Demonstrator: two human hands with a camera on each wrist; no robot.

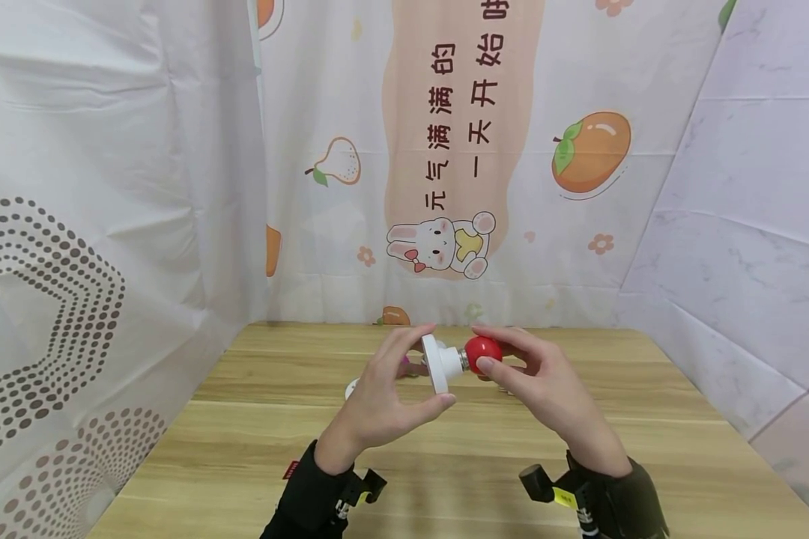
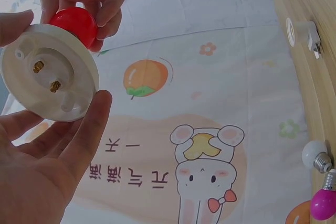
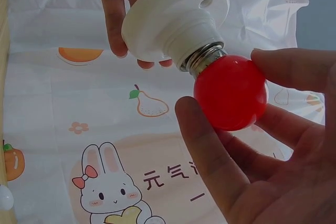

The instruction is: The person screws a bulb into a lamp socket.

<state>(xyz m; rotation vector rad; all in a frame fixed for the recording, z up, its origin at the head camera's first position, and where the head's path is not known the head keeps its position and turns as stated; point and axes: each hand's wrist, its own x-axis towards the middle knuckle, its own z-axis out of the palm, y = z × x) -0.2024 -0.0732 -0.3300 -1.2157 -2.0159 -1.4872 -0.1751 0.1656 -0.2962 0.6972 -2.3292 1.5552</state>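
My left hand grips the rim of a white round lamp holder between thumb and fingers, above the table. Two brass screws show on its hollow back in the left wrist view. The fingertips of my right hand pinch a red light bulb. Its metal screw cap sits at the mouth of the lamp holder, some threads still visible outside. How deep the cap reaches is hidden. Bulb and lamp holder are in line, tilted in the right wrist view.
On the wooden table, a white bulb and a magenta bulb lie close together. A small white socket with plug prongs is farther along. A dark red tag lies by the left sleeve. Printed curtains hang around the table.
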